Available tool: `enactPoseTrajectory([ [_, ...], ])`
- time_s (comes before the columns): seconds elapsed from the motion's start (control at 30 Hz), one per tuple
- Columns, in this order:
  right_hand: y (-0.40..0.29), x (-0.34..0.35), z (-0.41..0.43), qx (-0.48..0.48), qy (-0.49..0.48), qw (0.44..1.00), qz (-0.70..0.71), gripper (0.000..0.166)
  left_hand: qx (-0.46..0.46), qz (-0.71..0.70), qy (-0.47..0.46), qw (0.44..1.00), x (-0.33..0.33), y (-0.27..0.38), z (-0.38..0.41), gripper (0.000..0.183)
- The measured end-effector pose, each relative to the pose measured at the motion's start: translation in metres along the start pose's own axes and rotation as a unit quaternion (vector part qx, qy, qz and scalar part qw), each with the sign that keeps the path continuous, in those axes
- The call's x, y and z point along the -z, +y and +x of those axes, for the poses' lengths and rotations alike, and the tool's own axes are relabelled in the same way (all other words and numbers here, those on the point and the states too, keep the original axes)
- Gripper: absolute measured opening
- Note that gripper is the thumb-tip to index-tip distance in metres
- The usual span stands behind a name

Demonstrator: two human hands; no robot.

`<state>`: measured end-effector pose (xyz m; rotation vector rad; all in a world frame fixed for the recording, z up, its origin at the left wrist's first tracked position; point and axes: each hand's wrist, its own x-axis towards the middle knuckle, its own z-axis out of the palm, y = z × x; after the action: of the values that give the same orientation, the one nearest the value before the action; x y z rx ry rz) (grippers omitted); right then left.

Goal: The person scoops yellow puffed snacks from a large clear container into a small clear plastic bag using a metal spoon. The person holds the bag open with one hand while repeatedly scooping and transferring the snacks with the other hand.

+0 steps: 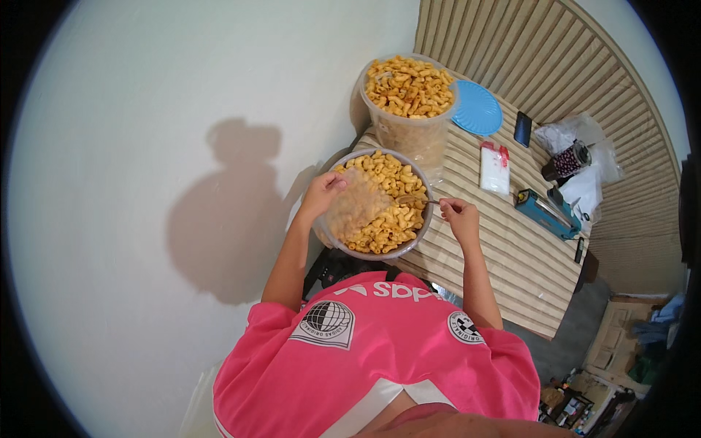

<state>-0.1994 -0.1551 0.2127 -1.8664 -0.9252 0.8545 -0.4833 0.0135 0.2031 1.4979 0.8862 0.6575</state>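
A round tub (429, 230) in front of me is full of curved, tube-shaped macaroni snacks (386, 232). Over its left side, my left hand (327, 191) pinches the edge of a thin clear plastic bag (356, 205), through which macaroni shows. Whether the bag holds any cannot be told. At the tub's right rim, my right hand (459, 212) grips the handle of a metal spoon (416, 200), whose bowl rests among the macaroni.
Behind stands a taller clear bucket (416, 134) heaped with macaroni. On the striped cloth lie a blue lid (477, 108), a phone (523, 129), a pack of plastic bags (495, 168), a patterned tumbler (569, 160) and a teal impulse sealer (547, 213). A wall (137, 164) borders the left.
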Motion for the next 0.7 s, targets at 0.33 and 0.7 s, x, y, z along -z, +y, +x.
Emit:
enactPoseTrajectory([
  [0.33,0.0,-0.021,0.016,0.089,0.08,0.985,0.127,0.018,-0.012,0.026,0.015,0.999,-0.001,-0.007,-0.005,0.013],
  [0.7,-0.005,-0.042,0.029,0.134,0.066,0.989,0.015,0.016,-0.033,-0.043,0.001,0.999,-0.005,-0.01,-0.006,0.024],
])
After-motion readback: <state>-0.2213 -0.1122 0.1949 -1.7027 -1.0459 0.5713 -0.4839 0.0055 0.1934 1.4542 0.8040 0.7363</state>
